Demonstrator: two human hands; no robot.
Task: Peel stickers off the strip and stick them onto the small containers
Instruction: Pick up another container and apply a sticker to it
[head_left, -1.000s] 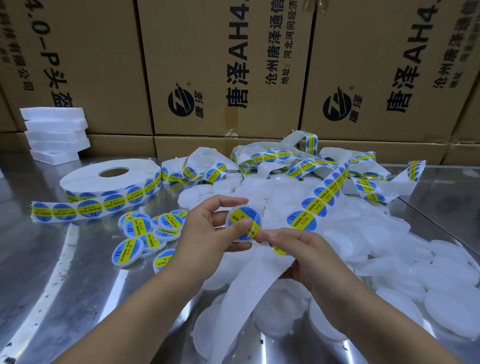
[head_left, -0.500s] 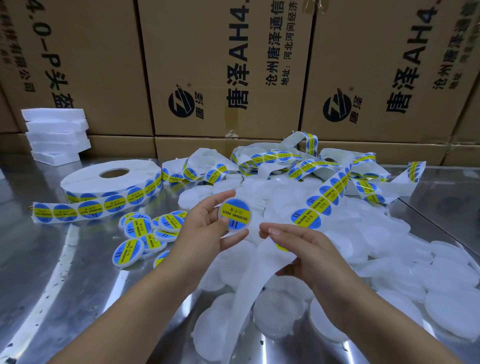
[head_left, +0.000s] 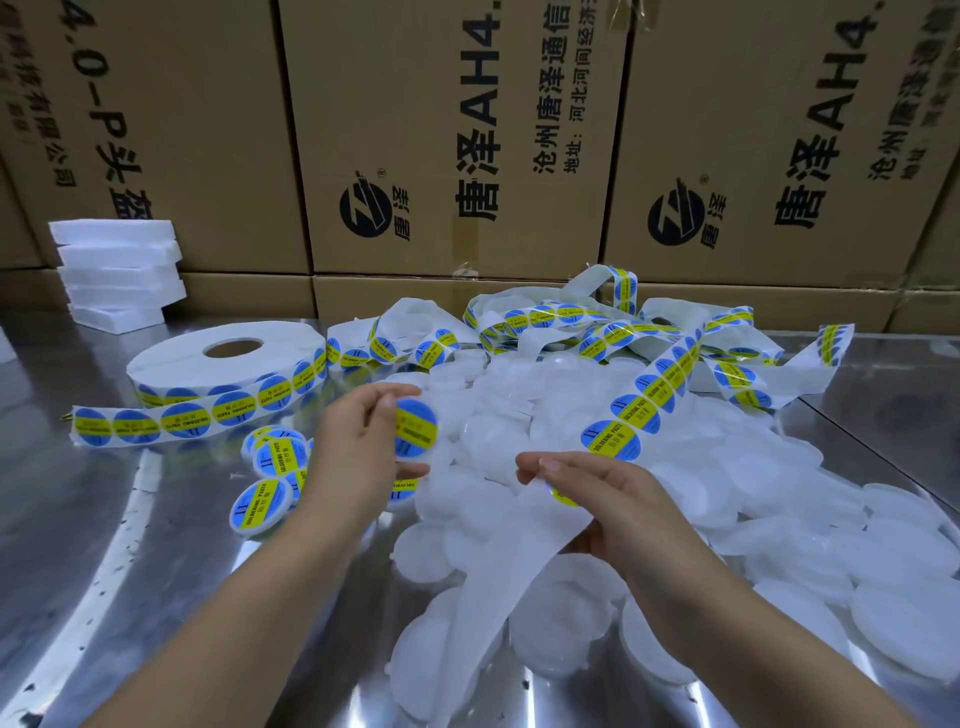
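Between my two hands, closer to the left one, is a labelled container (head_left: 415, 428). My left hand (head_left: 358, 447) grips it by the rim between thumb and curled fingers. My right hand (head_left: 597, 499) pinches the sticker strip (head_left: 644, 410), fingers folded over it, and the bare backing trails down toward me. Just left of my left hand lie other stickered containers (head_left: 260, 506). Plain white containers (head_left: 727, 467) are heaped beyond and beneath my right hand on the steel table (head_left: 78, 519).
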